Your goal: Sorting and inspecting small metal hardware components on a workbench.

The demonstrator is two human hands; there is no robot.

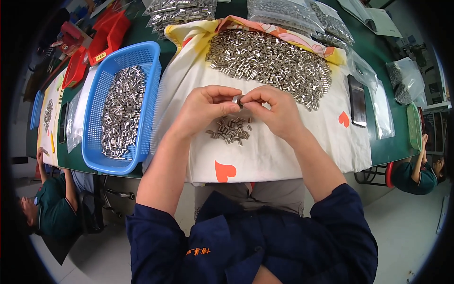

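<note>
Above a white cloth [265, 163], my left hand [201, 108] and my right hand [280, 112] meet fingertip to fingertip. Between thumb and fingers, the left pinches a small shiny metal cylinder [237, 99]. Closed in a pinch, my right hand touches the cylinder's right side, where a small dark spot shows; the fingertips hide the detail. Just below the hands lies a small pile of metal sleeves [231, 131]. Beyond them spreads a large heap of similar metal sleeves [269, 59], bordered at the back by the cloth's folded yellow and pink edge.
To the left stands a blue plastic basket [157, 61] holding many metal sleeves. Red bins [108, 38] sit behind it. Filled clear bags [279, 16] line the back. A dark phone [357, 102] lies at the right. Co-workers sit at both sides.
</note>
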